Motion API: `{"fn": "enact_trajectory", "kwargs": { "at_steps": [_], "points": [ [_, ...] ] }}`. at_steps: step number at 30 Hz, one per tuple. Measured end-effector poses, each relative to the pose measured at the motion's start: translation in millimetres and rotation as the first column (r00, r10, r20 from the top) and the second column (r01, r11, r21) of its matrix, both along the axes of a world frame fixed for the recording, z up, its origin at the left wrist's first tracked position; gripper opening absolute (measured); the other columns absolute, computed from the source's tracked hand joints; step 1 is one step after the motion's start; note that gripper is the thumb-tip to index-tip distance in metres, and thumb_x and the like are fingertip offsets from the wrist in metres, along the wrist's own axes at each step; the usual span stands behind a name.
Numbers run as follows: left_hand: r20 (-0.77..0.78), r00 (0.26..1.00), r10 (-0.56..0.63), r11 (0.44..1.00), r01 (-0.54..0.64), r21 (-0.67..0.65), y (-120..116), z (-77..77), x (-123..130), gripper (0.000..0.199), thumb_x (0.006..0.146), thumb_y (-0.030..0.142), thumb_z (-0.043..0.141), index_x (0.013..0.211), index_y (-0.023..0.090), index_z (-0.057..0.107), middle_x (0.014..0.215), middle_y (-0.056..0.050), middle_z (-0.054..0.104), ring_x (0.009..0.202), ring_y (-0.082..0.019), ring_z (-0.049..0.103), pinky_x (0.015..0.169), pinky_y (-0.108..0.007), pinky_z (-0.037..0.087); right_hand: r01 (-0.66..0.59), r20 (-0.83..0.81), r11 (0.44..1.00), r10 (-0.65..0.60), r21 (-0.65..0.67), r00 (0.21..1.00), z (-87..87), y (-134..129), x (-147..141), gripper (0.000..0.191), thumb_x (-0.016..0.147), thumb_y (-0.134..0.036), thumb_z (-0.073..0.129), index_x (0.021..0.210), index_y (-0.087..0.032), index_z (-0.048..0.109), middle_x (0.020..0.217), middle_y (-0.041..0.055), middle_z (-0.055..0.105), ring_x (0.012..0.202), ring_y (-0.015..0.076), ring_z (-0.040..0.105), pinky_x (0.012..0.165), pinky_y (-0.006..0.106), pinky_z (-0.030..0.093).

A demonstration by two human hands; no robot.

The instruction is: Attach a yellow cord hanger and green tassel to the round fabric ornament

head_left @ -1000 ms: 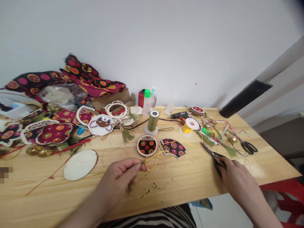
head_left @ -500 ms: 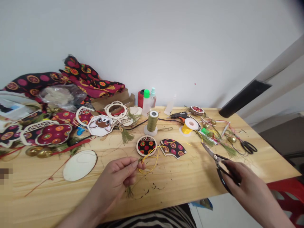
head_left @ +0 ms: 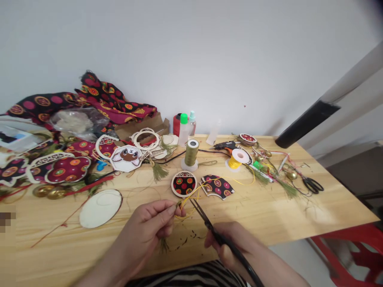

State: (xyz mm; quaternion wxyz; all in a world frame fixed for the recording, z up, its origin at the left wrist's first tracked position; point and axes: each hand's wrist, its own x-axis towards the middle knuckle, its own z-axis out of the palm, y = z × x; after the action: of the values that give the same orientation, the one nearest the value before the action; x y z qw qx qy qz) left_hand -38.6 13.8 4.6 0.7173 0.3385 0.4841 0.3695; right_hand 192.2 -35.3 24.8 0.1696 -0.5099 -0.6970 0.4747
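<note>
My left hand (head_left: 155,221) pinches a small green tassel (head_left: 164,244) near its top, with loops of yellow cord (head_left: 197,195) coming out at the fingertips. The tassel's strands hang below the fingers. My right hand (head_left: 236,243) is wrapped around black-handled scissors (head_left: 206,219), their blade tips close to the yellow cord and just right of my left fingertips. Beyond my hands lie a round fabric ornament (head_left: 184,185) in a wooden frame and a fan-shaped fabric piece (head_left: 218,187), which the cord crosses.
A yellow cord spool (head_left: 237,159) and an olive thread cone (head_left: 191,154) stand farther back. A glue gun (head_left: 225,146) lies behind them. On the left are a white oval (head_left: 101,208) and several framed ornaments. Other scissors (head_left: 312,184) rest at the right.
My right hand has brought the scissors leftward from the right side of the table to beside the cord at my left hand. My left hand has stayed nearly still, holding the tassel.
</note>
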Motion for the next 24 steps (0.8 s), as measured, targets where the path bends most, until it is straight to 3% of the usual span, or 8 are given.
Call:
{"fn": "enact_trajectory", "kwargs": {
  "at_steps": [4,8,14,20,24],
  "points": [
    [-0.049,0.997,-0.058,0.998,0.059,0.02,-2.0,0.3,1.6,0.025,0.076,0.036,0.068,0.072,0.012,0.073,0.059,0.0,0.055,0.049,-0.006,0.031,0.047,-0.021,0.021,0.001,-0.008,1.0,-0.001,-0.007,1.0,3.6,7.2,-11.2,0.051,0.091,-0.058,0.035,0.092,-0.014,0.062,0.072,0.0012,0.055,0.058,0.0114,0.046,0.055,0.021,0.042],
    [-0.107,0.989,-0.099,0.993,0.104,0.048,-3.1,0.5,1.6,0.026,0.077,0.037,0.066,0.073,0.013,0.072,0.054,0.002,0.052,0.049,-0.008,0.032,0.048,-0.022,0.022,0.01,-0.023,1.0,-0.01,0.005,1.0,3.7,9.9,-15.3,0.052,0.089,-0.061,0.038,0.086,-0.015,0.062,0.066,-0.0002,0.051,0.057,0.0115,0.043,0.053,0.021,0.04],
    [-0.154,0.982,-0.107,0.991,0.118,0.062,-3.6,0.9,1.0,0.026,0.075,0.038,0.067,0.074,0.013,0.074,0.068,-0.004,0.065,0.05,-0.008,0.037,0.048,-0.022,0.026,0.014,-0.075,0.999,-0.018,-0.046,0.997,2.6,17.2,-12.7,0.049,0.084,-0.062,0.047,0.082,-0.015,0.061,0.065,-0.0013,0.049,0.055,0.0107,0.041,0.049,0.02,0.037],
    [-0.147,0.983,-0.108,0.992,0.117,0.05,-3.2,-0.4,3.0,0.026,0.074,0.038,0.069,0.072,0.013,0.073,0.067,-0.004,0.066,0.049,-0.008,0.037,0.047,-0.022,0.025,-0.002,-0.12,0.978,-0.024,-0.208,0.992,1.8,17.5,-14.0,0.035,0.086,-0.048,0.052,0.081,-0.014,0.059,0.066,-0.0038,0.043,0.055,0.0085,0.037,0.047,0.019,0.03],
    [-0.129,0.987,-0.092,0.994,0.099,0.043,-4.0,-0.4,3.0,0.025,0.073,0.037,0.07,0.071,0.013,0.074,0.068,-0.004,0.066,0.049,-0.007,0.036,0.047,-0.021,0.025,0.059,-0.085,0.973,-0.08,-0.222,0.993,0.8,14.3,-16.5,0.027,0.084,-0.038,0.056,0.07,-0.015,0.056,0.06,-0.0055,0.04,0.057,0.0089,0.035,0.049,0.02,0.027]
  ]
}}
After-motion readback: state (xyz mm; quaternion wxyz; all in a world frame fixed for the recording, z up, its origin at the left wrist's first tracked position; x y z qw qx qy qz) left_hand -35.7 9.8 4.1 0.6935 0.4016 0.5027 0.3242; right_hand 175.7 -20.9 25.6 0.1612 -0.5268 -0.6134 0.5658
